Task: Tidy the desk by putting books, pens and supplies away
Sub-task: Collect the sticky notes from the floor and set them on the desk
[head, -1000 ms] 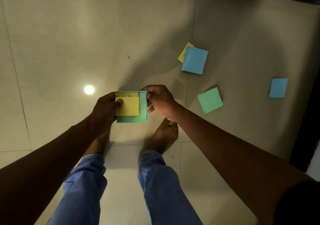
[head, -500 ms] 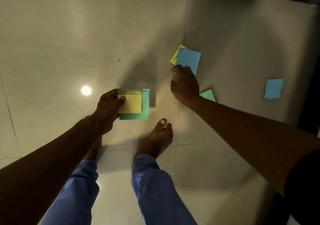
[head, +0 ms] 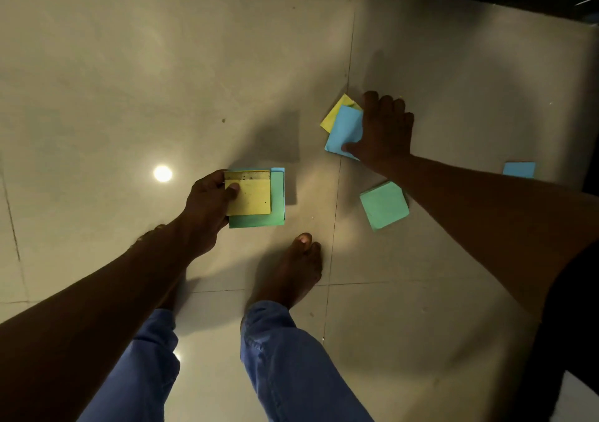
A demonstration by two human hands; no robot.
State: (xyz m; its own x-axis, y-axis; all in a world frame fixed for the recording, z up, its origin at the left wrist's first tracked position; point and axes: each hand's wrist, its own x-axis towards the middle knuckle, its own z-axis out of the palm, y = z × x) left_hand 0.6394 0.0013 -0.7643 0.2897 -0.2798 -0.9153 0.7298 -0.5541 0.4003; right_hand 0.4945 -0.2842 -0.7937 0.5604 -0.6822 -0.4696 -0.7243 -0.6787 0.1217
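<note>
So I count four lots of sticky notes on the tiled floor point(head: 129, 65): a blue pad point(head: 344, 133) lying over a yellow pad point(head: 334, 114), a green pad point(head: 383, 205) nearer my feet, and a lone blue note point(head: 519, 169) far right. Plus the stack point(head: 256, 198) in my left hand point(head: 207, 201), yellow on green with blue peeking out behind, thumb pinching it on top. Half a second back my right hand point(head: 384, 129) was short of the blue pad; now it's down on it, thumb at the near edge, fingers curled over the far side. The green pad sits just beside my right forearm.
</note>
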